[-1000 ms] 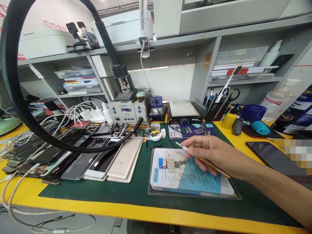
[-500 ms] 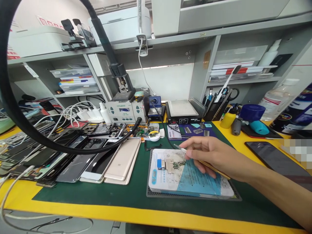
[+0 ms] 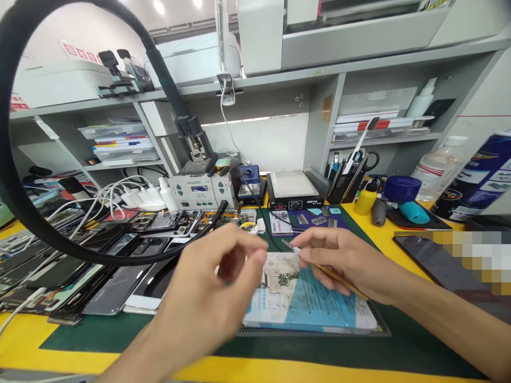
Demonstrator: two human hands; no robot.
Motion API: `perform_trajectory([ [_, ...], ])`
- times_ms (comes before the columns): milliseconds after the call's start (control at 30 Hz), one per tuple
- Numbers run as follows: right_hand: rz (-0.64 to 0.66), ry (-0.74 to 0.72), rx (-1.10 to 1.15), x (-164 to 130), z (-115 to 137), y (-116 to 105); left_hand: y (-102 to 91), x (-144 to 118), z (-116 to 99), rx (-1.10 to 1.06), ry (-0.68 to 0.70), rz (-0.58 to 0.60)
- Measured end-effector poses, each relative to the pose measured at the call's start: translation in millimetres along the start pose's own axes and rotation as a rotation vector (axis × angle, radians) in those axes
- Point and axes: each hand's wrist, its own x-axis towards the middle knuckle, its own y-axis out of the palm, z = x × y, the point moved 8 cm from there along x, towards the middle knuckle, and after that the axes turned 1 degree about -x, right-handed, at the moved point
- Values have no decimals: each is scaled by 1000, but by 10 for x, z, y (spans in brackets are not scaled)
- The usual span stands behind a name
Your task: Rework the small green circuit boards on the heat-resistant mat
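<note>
Left hand [image 3: 207, 298] hides phones [image 3: 131, 266] beside the board [image 3: 284, 277].

Left hand [image 3: 215, 298] hovers blurred, fingers seemingly curled; right hand [image 3: 347, 260] reaches in, fingers pinched together.

right hand [image 3: 351, 263] grips tweezers [image 3: 319, 266] over circuit board [image 3: 284, 277]; left hand [image 3: 215, 298] blurred beside

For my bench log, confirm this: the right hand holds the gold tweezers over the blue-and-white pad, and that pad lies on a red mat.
Wrong mat colour. The head view shows the right hand holding the gold tweezers over the blue-and-white pad, but that pad lies on a dark green mat.
</note>
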Motion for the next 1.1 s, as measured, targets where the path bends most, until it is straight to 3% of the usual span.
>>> perform_trajectory([
  [67,-1,-15,79,-6,18,1,208,248,102,-279,-180,126],
  [133,14,-25,110,-14,37,7,376,405,163,-380,-260,210],
  [333,18,-71,146,-6,50,-8,683,405,242,-585,-395,348],
  [567,10,-55,165,20,-28,3,786,356,340,-731,-486,366],
  [1100,-14,68,21,-69,-80,82,774,358,396,-799,-503,335],
])
